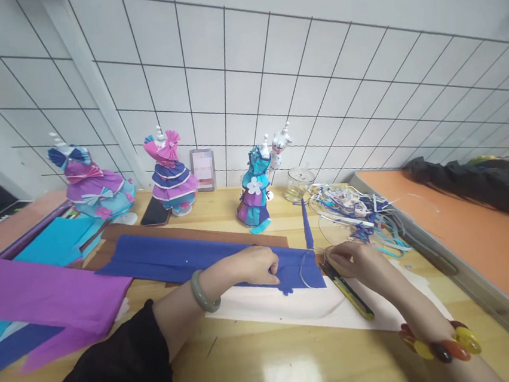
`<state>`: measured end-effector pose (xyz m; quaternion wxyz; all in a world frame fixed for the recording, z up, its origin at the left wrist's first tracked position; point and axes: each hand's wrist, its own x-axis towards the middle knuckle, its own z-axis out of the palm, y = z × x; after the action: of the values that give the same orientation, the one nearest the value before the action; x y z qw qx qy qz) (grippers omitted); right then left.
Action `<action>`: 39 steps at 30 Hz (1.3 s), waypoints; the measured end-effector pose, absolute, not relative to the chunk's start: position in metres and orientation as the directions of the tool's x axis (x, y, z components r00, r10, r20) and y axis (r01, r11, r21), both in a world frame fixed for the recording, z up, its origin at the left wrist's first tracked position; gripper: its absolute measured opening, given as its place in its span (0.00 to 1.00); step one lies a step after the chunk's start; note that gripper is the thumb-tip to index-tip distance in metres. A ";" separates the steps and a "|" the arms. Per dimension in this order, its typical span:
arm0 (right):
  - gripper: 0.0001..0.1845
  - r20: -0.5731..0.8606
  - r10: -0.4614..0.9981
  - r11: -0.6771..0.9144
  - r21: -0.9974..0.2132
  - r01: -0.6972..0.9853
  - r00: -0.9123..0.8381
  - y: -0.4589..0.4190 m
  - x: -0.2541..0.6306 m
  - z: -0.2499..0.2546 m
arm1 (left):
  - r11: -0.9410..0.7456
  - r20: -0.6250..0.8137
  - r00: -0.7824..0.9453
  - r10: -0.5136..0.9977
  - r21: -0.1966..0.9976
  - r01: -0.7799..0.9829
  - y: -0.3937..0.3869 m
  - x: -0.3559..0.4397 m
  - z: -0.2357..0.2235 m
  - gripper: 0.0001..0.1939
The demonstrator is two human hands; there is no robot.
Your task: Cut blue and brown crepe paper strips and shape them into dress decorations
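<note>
My left hand (255, 266), with a green bangle at the wrist, is closed in a pinch on the edge of a long blue crepe paper sheet (180, 259) lying across the wooden table (235, 361). My right hand (355, 260), wearing a bead bracelet, has its fingers pressed together at the sheet's right end, beside a thin pale strip (305, 270). What those fingers hold is too small to make out. A yellow-and-black pen-like tool (352, 295) lies under the right hand on white paper (301, 306).
Three paper-dress dolls stand at the back: (94, 185), (172, 175), (254, 191). A glass jar (299, 183) and a pile of ribbon scraps (355, 211) sit at the right. Purple paper (44, 295) and teal sheets (56, 240) lie left. A phone (155, 211) rests near the dolls.
</note>
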<state>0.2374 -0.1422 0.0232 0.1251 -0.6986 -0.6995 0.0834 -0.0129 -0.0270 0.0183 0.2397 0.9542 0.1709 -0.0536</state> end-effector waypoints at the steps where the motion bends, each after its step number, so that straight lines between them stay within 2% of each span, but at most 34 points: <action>1: 0.16 0.010 1.000 -0.021 -0.309 0.951 0.025 -0.146 0.234 0.026 | -0.825 -0.185 0.935 0.302 0.440 0.354 -0.027 -0.013 0.018 0.12; 4: 0.14 -0.084 0.992 -0.121 -0.333 0.935 0.099 -0.159 0.232 0.031 | -0.825 -0.187 0.933 0.307 0.436 0.359 -0.027 -0.013 0.019 0.12; 7: 0.11 -0.107 0.986 -0.157 -0.326 0.932 0.129 -0.167 0.241 0.027 | -0.828 -0.195 0.929 0.315 0.422 0.369 -0.029 -0.012 0.021 0.11; 10: 0.10 -0.111 0.991 -0.106 -0.298 0.949 0.076 -0.167 0.249 0.018 | -0.834 -0.173 0.927 0.334 0.404 0.376 -0.032 -0.011 0.024 0.10; 15: 0.13 -0.086 0.995 0.031 -0.171 0.985 -0.046 -0.161 0.252 0.004 | -0.843 -0.096 0.920 0.381 0.372 0.388 -0.038 -0.007 0.024 0.08; 20: 0.11 0.095 0.994 0.058 -0.094 0.994 -0.049 -0.162 0.255 0.004 | -0.846 -0.070 0.922 0.381 0.375 0.379 -0.038 -0.006 0.017 0.08; 23: 0.10 0.233 0.971 0.049 0.049 0.998 -0.060 -0.163 0.257 0.010 | -0.848 -0.054 0.924 0.379 0.379 0.370 -0.038 -0.006 0.014 0.09; 26: 0.08 0.274 0.957 0.035 0.207 0.978 -0.092 -0.165 0.256 0.019 | -0.843 -0.056 0.921 0.387 0.383 0.377 -0.038 -0.006 0.014 0.09; 28: 0.06 0.294 0.948 0.041 0.265 0.963 -0.121 -0.167 0.254 0.025 | -0.837 -0.063 0.915 0.398 0.384 0.390 -0.039 -0.005 0.017 0.09; 34: 0.07 0.492 0.846 0.045 0.321 0.946 -0.207 -0.172 0.246 0.036 | -0.803 -0.048 0.893 0.448 0.418 0.426 -0.041 -0.005 0.028 0.08; 39: 0.08 0.647 0.713 0.063 0.328 0.943 -0.272 -0.174 0.240 0.042 | -0.731 0.158 0.830 0.535 0.579 0.361 -0.045 -0.002 0.032 0.13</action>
<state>0.2397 -0.1743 0.0418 0.1594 -0.5817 -0.7113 -0.3609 -0.0019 -0.0450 0.0325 0.2737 0.9166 0.2442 0.1590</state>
